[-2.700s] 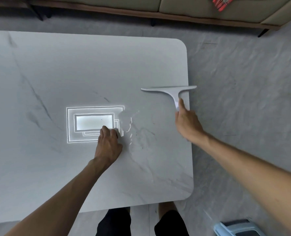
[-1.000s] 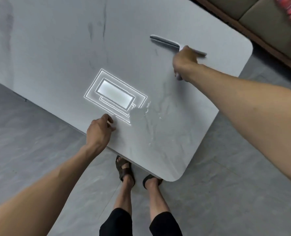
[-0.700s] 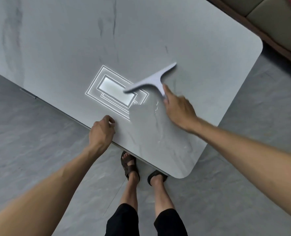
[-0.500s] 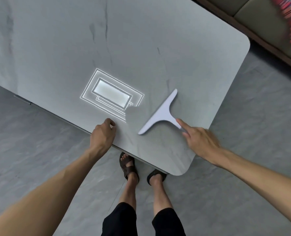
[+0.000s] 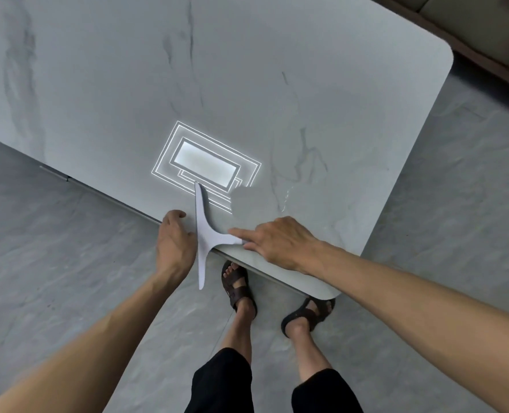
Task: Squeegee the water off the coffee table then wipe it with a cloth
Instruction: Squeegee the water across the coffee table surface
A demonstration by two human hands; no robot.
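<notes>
**Item: squeegee** (image 5: 203,231), white, T-shaped. Lay at the near edge of the coffee table (image 5: 307,84). The blade's long axis ran away from the person and crossed that edge, the far half on the marble-look top and the near half overhanging the floor. The handle branched off to the person's right, along the edge.

**Grip:** right hand (image 5: 280,242) pinched the handle's end, with the index finger (image 5: 238,232) stretched along it toward the blade. The blade therefore lay to the left of the grip, crosswise to the handle.

**Other hand:** left hand (image 5: 172,245) sat at the same edge, just beside the blade on its left. It could not be told whether it gripped the edge or touched the blade.

**Water** (image 5: 248,205): a thin film with a few beads just right of the blade, cutting into the ceiling-light reflection (image 5: 205,162). The right hand was the nearer one to it.

**Change from half a second before:** the blade had then been diagonal and wholly on the top, clear of the left hand. It had since swung round and been drawn partway over the edge. The left hand had kept its place.

**Judgement:** squeegee stage unfinished. No cloth in view.

**Also present:** sandalled feet (image 5: 238,281) and a sofa (image 5: 485,31).
</notes>
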